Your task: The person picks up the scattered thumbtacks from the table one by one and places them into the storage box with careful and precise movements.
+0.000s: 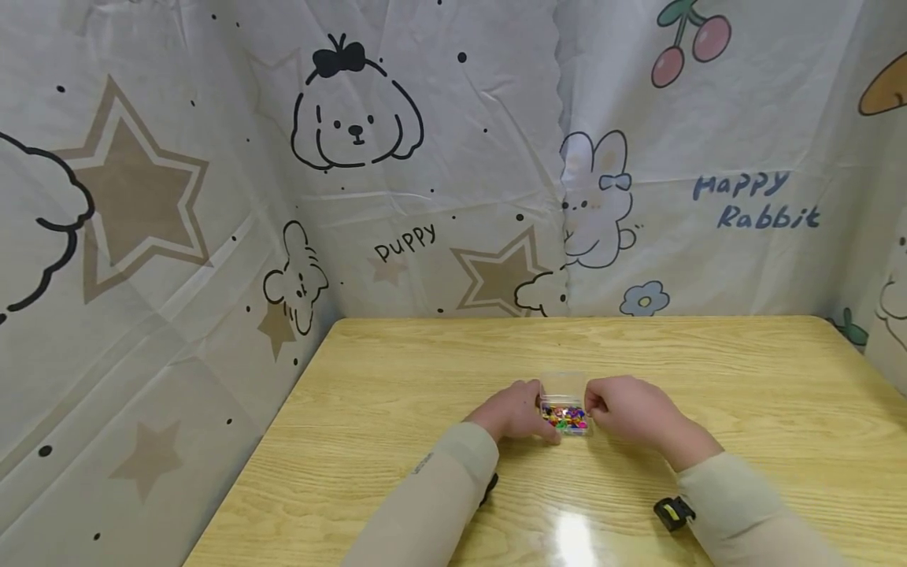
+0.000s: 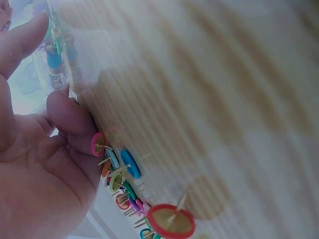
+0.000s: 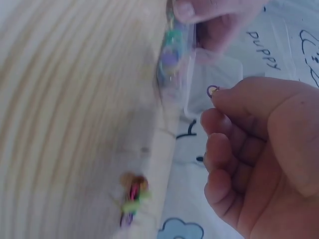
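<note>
A small clear plastic box with its lid raised stands on the table, holding many colourful thumbtacks. My left hand grips the box from its left side, fingers at the back and thumb at the front. My right hand is just right of the box. In the right wrist view its thumb and index finger pinch a purple-rimmed thumbtack, while the other fingers curl inward. Beside the left palm, loose thumbtacks lie on the wood, several with points showing.
The wood-grain table carries another small cluster of thumbtacks, blurred in the right wrist view. A white printed cloth hangs behind and beside the table. A black wrist device sits at the right sleeve.
</note>
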